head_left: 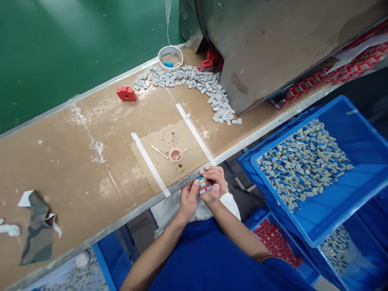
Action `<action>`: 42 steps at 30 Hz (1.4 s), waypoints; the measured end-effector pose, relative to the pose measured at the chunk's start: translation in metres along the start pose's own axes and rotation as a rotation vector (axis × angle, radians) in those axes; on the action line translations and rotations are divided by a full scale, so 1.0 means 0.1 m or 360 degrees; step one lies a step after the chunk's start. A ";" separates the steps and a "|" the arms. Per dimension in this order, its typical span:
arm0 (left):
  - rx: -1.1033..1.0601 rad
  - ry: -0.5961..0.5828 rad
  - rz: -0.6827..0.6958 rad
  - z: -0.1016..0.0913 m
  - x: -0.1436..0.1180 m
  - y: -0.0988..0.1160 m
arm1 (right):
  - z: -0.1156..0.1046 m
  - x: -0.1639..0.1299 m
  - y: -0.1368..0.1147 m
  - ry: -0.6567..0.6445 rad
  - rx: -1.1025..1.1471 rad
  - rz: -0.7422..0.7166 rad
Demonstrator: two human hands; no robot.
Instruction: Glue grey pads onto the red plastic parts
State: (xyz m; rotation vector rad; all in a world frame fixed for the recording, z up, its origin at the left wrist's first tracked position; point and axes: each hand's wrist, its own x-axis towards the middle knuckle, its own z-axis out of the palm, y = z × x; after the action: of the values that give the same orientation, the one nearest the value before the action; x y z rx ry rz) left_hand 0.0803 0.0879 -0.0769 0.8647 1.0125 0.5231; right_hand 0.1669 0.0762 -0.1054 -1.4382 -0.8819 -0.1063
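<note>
Over my lap, just off the bench's front edge, both hands hold one small red plastic piece [205,188] with grey, blue and yellow parts on it. My left hand [189,198] grips its left side, thumb on top. My right hand [216,184] wraps round its right side, fingers curled over the far end. The palms hide its underside. Beyond the hands, a small cup of reddish-brown liquid [176,155] stands on a taped-down cardboard sheet [154,141]. A thin stick rests in the cup, and another stick [159,152] lies left of it, among dark spots.
Many small grey tiles [190,76] curve along the bench by a metal machine housing [266,48]. A red piece [126,93], a tape roll [170,57] and camouflage cloth [38,230] lie on the bench. Blue bins [360,149] of small parts stand at right. Red pieces [303,89] line the housing's edge.
</note>
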 end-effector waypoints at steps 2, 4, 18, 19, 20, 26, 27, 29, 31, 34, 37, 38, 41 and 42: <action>0.0014 0.0012 0.0009 0.01 0.00 0.01 | 0.01 0.00 0.00 0.0015 0.0025 0.0006; 0.0031 0.0008 0.0016 0.01 0.00 0.02 | 0.01 0.00 0.00 0.0015 0.0040 0.0013; 0.0023 0.0024 0.0042 -0.01 0.00 -0.08 | 0.01 0.02 -0.03 0.0003 0.0022 0.0028; 0.0017 0.0034 0.0057 -0.01 -0.01 -0.08 | 0.01 0.02 -0.02 0.0021 0.0035 0.0024; 0.0011 0.0042 0.0068 0.00 -0.01 -0.09 | 0.02 0.02 -0.02 0.0034 0.0048 0.0021; 0.0011 0.0076 0.0072 0.04 -0.02 -0.06 | 0.02 0.03 -0.03 0.0033 0.0026 0.0032; 0.0018 0.0075 0.0073 0.04 -0.02 -0.05 | 0.02 0.03 -0.04 0.0043 0.0011 0.0035; 0.0004 0.0066 0.0085 0.04 -0.04 -0.07 | 0.02 0.04 -0.05 0.0049 -0.0001 0.0043; -0.0051 0.0076 0.0100 0.02 -0.06 -0.11 | 0.02 0.04 -0.05 0.0032 0.0017 0.0055; -0.0135 0.0103 0.0099 -0.01 -0.08 -0.21 | 0.03 0.03 -0.05 0.0040 0.0058 0.0060; -0.0184 0.0067 0.0091 -0.05 -0.08 -0.29 | 0.04 0.02 -0.04 0.0084 0.0055 0.0055; -0.0192 0.0049 0.0094 -0.06 -0.08 -0.30 | 0.04 0.02 -0.04 0.0089 0.0051 0.0056; -0.0169 0.0028 0.0109 -0.07 -0.08 -0.30 | 0.04 0.02 -0.05 0.0079 0.0052 0.0063; -0.0154 0.0024 0.0112 -0.06 -0.09 -0.28 | 0.04 0.03 -0.05 0.0071 0.0052 0.0065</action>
State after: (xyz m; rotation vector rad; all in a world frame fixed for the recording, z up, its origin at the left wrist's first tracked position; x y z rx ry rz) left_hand 0.0704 0.0678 -0.0973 0.8132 0.9653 0.6342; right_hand 0.1639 0.0799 -0.0999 -1.4177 -0.8142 -0.0924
